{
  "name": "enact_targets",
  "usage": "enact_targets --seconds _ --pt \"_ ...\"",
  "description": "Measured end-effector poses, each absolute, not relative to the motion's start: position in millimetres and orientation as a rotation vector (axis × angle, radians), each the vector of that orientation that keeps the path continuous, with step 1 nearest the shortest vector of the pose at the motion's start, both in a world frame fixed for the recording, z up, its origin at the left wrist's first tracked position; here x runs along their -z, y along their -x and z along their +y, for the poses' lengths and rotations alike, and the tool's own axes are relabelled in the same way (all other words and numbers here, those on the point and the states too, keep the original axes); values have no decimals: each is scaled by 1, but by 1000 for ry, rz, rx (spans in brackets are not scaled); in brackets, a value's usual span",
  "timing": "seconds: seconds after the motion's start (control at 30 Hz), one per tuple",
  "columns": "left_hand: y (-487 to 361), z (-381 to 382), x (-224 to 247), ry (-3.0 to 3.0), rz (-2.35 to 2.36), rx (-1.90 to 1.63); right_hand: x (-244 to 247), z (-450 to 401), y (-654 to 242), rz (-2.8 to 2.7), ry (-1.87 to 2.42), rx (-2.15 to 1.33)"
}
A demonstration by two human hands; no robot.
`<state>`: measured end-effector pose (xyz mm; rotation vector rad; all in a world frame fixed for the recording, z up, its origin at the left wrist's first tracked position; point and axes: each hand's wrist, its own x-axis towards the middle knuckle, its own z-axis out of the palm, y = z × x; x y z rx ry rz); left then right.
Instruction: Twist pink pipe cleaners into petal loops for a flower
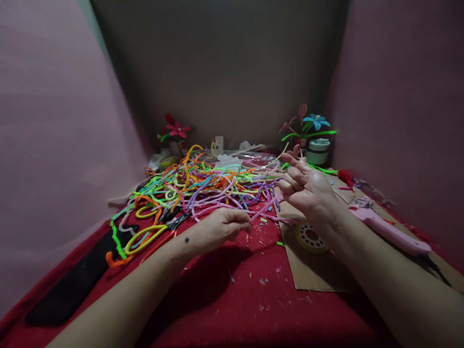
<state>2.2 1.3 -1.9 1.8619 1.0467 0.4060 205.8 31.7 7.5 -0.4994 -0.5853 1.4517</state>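
A pink pipe cleaner (pixel 264 209) stretches between my two hands above the red cloth. My left hand (pixel 227 224) pinches its lower left end, fingers pressed together. My right hand (pixel 302 186) is raised higher, over the cardboard, with its fingers curled round the other end and the palm partly turned up. Behind the hands lies a large tangled heap of colourful pipe cleaners (pixel 210 181). More pink strands lie on the cloth near the cardboard's edge.
Yellow-handled scissors (pixel 147 239) and a black pouch (pixel 76 275) lie at left. At right are cardboard (pixel 308 275), a tape roll (pixel 311 237) and a pink glue gun (pixel 393 229). Behind stand a green-white pot (pixel 318 152) and fuzzy flowers (pixel 316 121).
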Motion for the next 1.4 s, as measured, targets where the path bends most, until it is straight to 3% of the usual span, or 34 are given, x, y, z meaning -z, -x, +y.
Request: enact_targets --seconds 0.23,0.43,0.73,1.4 --pt "3 5 9 -1761 1085 -444 -2 32 -205 -648 425 -1459" --pt "14 11 2 -1813 954 -335 5 20 -186 -777 407 -1779" --pt "12 9 5 -1580 824 -840 15 -5 -155 -665 414 -2198" --pt "9 8 9 -1541 922 -1006 33 -6 -144 -730 507 -2049"
